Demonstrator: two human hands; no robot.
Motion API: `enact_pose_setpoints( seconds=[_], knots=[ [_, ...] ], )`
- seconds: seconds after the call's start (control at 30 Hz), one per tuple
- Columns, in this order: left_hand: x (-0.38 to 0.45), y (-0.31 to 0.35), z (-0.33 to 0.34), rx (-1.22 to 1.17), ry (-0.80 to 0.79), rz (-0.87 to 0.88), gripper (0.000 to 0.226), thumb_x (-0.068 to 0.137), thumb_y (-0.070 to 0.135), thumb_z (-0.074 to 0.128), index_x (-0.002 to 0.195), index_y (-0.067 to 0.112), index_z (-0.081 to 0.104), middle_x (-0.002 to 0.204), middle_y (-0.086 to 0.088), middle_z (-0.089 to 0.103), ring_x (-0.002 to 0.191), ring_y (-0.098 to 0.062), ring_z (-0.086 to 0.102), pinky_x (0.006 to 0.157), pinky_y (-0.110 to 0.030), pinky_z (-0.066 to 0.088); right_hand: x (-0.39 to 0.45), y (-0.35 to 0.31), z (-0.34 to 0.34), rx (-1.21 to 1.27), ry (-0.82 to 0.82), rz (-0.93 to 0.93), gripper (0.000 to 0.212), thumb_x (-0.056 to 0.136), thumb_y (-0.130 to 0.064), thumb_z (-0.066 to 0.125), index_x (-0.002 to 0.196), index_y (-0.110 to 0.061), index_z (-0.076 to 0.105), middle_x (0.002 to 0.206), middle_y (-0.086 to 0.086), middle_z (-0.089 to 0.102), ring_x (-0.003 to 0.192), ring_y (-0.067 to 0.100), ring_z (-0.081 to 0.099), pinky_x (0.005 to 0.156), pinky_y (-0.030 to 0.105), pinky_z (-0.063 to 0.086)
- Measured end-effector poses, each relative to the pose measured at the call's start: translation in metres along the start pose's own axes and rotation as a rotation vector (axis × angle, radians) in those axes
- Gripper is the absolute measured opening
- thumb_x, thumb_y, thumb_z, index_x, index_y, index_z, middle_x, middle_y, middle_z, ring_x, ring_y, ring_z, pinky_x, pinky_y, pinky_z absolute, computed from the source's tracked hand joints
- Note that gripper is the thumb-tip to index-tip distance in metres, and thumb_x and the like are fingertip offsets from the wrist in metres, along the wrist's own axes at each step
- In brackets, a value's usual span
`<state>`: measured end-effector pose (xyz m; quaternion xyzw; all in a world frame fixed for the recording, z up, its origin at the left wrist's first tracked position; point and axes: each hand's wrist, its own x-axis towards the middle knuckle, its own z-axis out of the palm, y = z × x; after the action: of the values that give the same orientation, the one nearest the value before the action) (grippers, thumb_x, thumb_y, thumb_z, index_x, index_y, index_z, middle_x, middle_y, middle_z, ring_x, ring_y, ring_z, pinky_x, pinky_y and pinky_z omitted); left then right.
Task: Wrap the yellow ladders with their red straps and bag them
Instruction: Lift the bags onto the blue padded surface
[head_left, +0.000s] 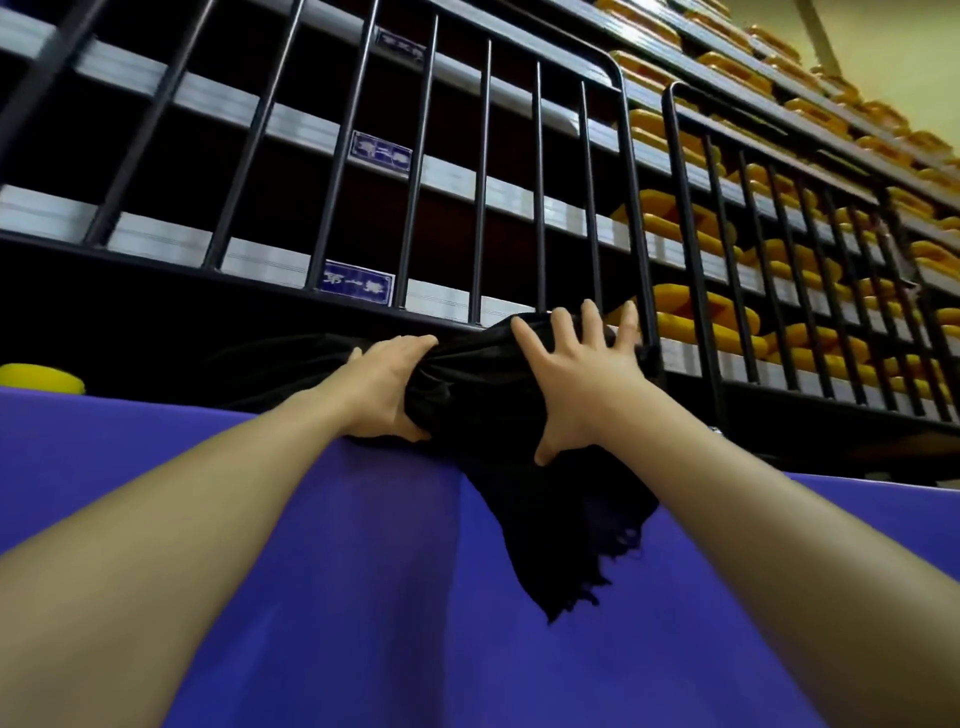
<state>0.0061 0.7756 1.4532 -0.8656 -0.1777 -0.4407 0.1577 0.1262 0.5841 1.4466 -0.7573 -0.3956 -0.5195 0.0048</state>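
At the far edge of the blue table (363, 571), a black bag (483, 395) lies bunched under both hands, its frayed loose end trailing back across the cloth toward the person. Left hand (387, 387) grips the gathered neck of the bag, thumb curled underneath and fingers wrapped over the top of the fabric. Right hand (576, 374) lies flat on the bulging part just beside it, fingers straight and spread wide, thumb pointing down against the fabric; it presses rather than grasps. Whatever fills the bag is hidden by the dark cloth, so no ladder or strap shows inside it. Beyond the hands stands a black barred rack (483, 171) with grey shelves carrying small blue labels (357, 283). Off to the right, the shelves behind the bars are stacked with yellow bundles (696, 306), well apart from the bag. One yellow object (41, 376) sits at the table's far left edge, only partly visible.
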Motion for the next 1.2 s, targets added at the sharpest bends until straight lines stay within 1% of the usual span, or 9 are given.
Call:
enact_pose_setpoints(
  seconds=[0.07, 0.13, 0.23, 0.37, 0.53, 0.77, 0.93, 1.03, 1.2],
  knots=[
    [-0.004, 0.006, 0.0, -0.026, -0.035, -0.039, 0.116, 0.064, 0.035, 0.088, 0.152, 0.021, 0.015, 0.157, 0.004, 0.02, 0.148, -0.021, 0.007, 0.115, -0.061, 0.006, -0.005, 0.009, 0.001, 0.064, 0.026, -0.036, 0.12, 0.068, -0.05, 0.078, 0.151, -0.019, -0.003, 0.152, 0.019, 0.009, 0.139, 0.043, 0.014, 0.103, 0.065, 0.031],
    [-0.01, 0.01, 0.0, -0.04, -0.051, -0.061, 0.117, 0.064, 0.035, 0.087, 0.152, 0.022, 0.011, 0.159, 0.006, 0.012, 0.148, -0.021, -0.002, 0.114, -0.064, 0.001, -0.008, 0.011, 0.006, 0.109, 0.113, -0.07, 0.106, 0.067, -0.047, 0.077, 0.146, -0.013, 0.014, 0.142, 0.017, 0.026, 0.127, 0.037, 0.031, 0.078, 0.044, 0.046],
    [-0.015, 0.028, 0.0, 0.11, -0.032, 0.043, 0.135, 0.057, 0.051, 0.086, 0.153, 0.025, -0.004, 0.16, 0.008, -0.003, 0.148, -0.022, -0.005, 0.114, -0.062, -0.003, -0.012, 0.013, 0.01, 0.155, 0.171, -0.058, 0.093, 0.063, -0.048, 0.077, 0.135, -0.012, 0.031, 0.127, 0.012, 0.038, 0.116, 0.032, 0.039, 0.067, 0.036, 0.039],
    [-0.014, 0.067, 0.003, 0.1, 0.138, 0.199, 0.136, 0.055, 0.057, 0.083, 0.153, 0.018, -0.003, 0.159, 0.003, 0.012, 0.146, -0.019, 0.01, 0.116, -0.055, 0.001, -0.017, 0.012, 0.009, 0.266, 0.297, -0.023, 0.08, 0.063, -0.049, 0.071, 0.127, -0.012, 0.04, 0.121, 0.008, 0.047, 0.112, 0.031, 0.044, 0.073, 0.037, 0.04],
    [-0.015, 0.073, 0.001, 0.049, 0.264, 0.21, 0.107, 0.06, 0.041, 0.084, 0.147, 0.018, 0.026, 0.142, 0.002, 0.045, 0.128, -0.022, 0.044, 0.103, -0.043, 0.038, -0.021, 0.013, 0.009, 0.385, 0.355, -0.046, 0.077, 0.065, -0.053, 0.07, 0.126, -0.015, 0.042, 0.119, 0.006, 0.047, 0.11, 0.031, 0.044, 0.08, 0.04, 0.042],
    [-0.026, 0.072, -0.025, 0.1, 0.228, 0.144, 0.098, 0.059, 0.028, 0.087, 0.143, 0.019, 0.037, 0.131, 0.0, 0.053, 0.117, -0.025, 0.051, 0.094, -0.04, 0.042, -0.016, 0.004, 0.018, 0.77, 0.426, -0.077, 0.075, 0.069, -0.05, 0.074, 0.131, -0.021, 0.043, 0.121, 0.002, 0.042, 0.114, 0.023, 0.037, 0.082, 0.038, 0.047],
    [-0.033, 0.04, -0.043, 0.229, 0.129, 0.048, 0.105, 0.064, 0.029, 0.085, 0.149, 0.027, 0.023, 0.134, 0.005, 0.047, 0.12, -0.02, 0.045, 0.089, -0.038, 0.045, 0.0, -0.037, 0.018, 0.899, 0.445, -0.065, 0.079, 0.074, -0.048, 0.072, 0.141, -0.03, 0.034, 0.122, 0.005, 0.041, 0.114, 0.028, 0.039, 0.087, 0.042, 0.048],
    [-0.027, 0.013, -0.056, 0.512, 0.051, 0.039, 0.107, 0.067, 0.043, 0.081, 0.151, 0.027, 0.016, 0.135, 0.006, 0.043, 0.121, -0.021, 0.039, 0.088, -0.035, 0.042, 0.013, -0.066, 0.017, 0.95, 0.412, -0.069, 0.075, 0.081, -0.047, 0.067, 0.144, -0.04, 0.027, 0.126, 0.008, 0.037, 0.114, 0.032, 0.038, 0.085, 0.042, 0.046],
    [-0.042, -0.035, -0.058, 0.671, -0.015, -0.066, 0.096, 0.082, 0.042, 0.069, 0.153, 0.028, 0.005, 0.136, 0.003, 0.042, 0.108, -0.025, 0.059, 0.073, -0.035, 0.046, 0.036, -0.12, 0.015, 1.033, 0.335, -0.058, 0.066, 0.09, -0.051, 0.056, 0.146, -0.036, 0.025, 0.131, 0.008, 0.031, 0.118, 0.031, 0.033, 0.093, 0.044, 0.043]
  ],
)
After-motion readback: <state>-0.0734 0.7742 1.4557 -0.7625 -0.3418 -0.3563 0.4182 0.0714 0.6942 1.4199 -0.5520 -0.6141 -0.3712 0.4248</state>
